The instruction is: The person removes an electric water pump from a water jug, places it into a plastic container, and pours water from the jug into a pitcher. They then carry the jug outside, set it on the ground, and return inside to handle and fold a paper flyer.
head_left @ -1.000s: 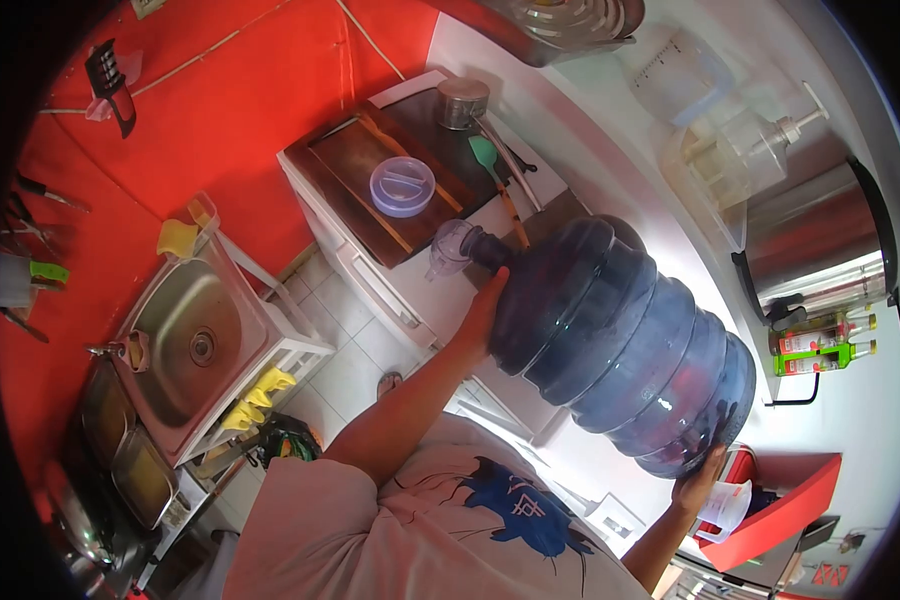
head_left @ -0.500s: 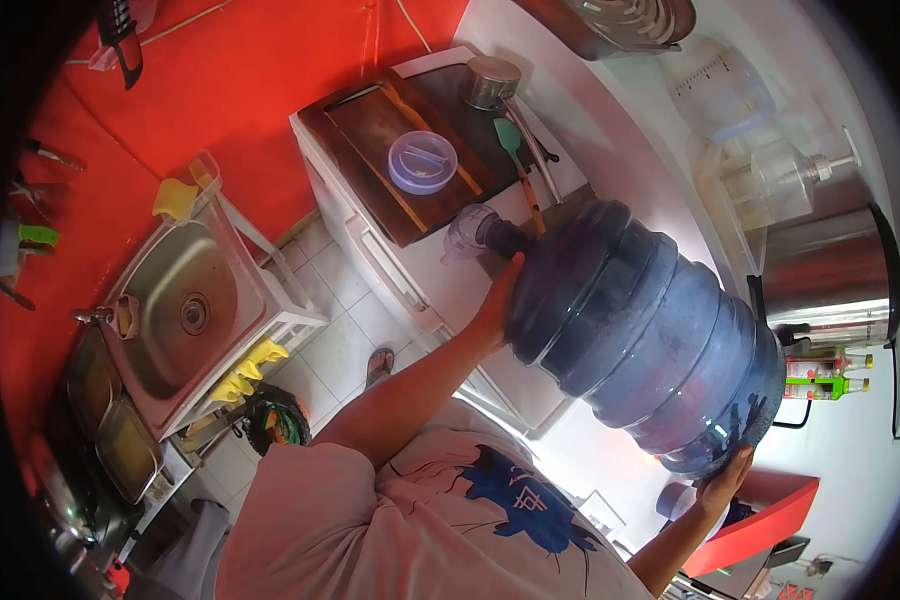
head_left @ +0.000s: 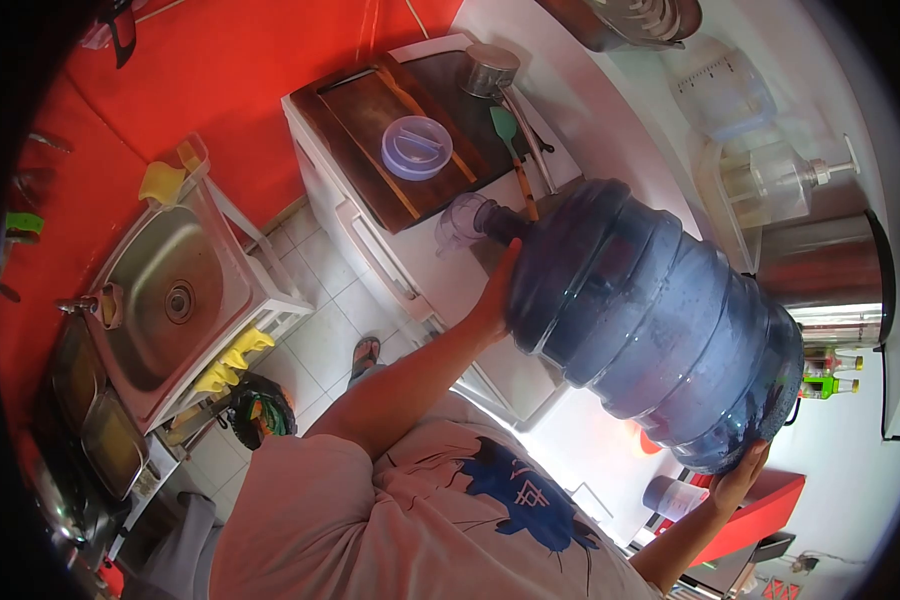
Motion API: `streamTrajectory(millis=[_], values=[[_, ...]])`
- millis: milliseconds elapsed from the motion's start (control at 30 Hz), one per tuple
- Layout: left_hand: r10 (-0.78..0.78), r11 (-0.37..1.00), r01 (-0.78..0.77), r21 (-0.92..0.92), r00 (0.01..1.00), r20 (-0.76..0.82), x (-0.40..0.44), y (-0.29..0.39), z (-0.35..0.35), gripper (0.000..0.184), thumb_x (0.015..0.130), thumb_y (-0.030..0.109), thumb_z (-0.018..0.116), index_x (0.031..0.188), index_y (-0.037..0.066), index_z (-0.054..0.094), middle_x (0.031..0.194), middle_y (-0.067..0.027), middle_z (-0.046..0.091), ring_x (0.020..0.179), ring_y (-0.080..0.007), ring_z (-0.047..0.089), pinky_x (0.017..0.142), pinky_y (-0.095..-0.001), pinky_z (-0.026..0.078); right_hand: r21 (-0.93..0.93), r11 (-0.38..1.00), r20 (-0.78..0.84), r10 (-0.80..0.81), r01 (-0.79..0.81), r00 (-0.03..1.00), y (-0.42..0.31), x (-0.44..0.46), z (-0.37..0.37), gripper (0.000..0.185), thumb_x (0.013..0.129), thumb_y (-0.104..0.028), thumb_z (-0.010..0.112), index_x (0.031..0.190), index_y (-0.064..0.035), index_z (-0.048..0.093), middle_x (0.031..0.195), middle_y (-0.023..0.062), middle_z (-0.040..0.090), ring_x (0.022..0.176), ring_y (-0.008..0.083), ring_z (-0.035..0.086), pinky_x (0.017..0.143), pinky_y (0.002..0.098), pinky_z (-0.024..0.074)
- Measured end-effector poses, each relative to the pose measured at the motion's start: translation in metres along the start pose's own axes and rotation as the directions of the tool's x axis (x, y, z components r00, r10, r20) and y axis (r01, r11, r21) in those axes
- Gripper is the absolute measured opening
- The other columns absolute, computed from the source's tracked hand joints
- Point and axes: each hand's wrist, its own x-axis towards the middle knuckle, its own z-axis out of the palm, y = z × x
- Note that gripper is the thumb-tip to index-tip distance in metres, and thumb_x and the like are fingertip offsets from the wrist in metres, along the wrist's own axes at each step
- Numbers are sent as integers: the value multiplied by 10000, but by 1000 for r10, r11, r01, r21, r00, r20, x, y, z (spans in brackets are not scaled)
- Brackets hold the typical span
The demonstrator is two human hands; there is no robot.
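Observation:
A large blue translucent water jug [head_left: 650, 320] is held tilted nearly sideways, its neck toward the upper left and its base at the lower right. My left hand [head_left: 497, 295] grips it beside the neck, the fingers mostly hidden behind the jug. My right hand [head_left: 738, 478] supports the base from below. Around the jug's mouth hangs a clear, crumpled plastic piece [head_left: 460, 222]. Just beyond the neck, a green spatula [head_left: 504, 123] and a metal pot [head_left: 490, 70] rest on a white cabinet [head_left: 320, 160], near a wooden board with a round purple-lidded container [head_left: 416, 148].
A steel sink [head_left: 160, 300] with yellow gloves [head_left: 235, 360] stands at the left. Below it is a black bag [head_left: 260, 408]. At the right are a large steel pot [head_left: 825, 270], a pump bottle [head_left: 770, 180] and a red box [head_left: 760, 515]. Part of another person's sandalled foot shows [head_left: 367, 352].
Both hands have shifted the jug slightly right in the view, with its base end farther right. The camera view has also moved, and the sink appears lower and more to the left.

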Motion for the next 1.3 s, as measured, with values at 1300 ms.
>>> streamTrajectory(millis=[1300], values=[[125,849,37,-527,955,268,17,-22,-21,476,983,423,450,1368,144,474,1336,-103,560,1193,-287,567,1039,-453,454,-205,962,6,-185,182,983,-84,23,41,920,853,-574,624,1444,51,297,1421,210,393,1293,336,424,1045,439,370]])
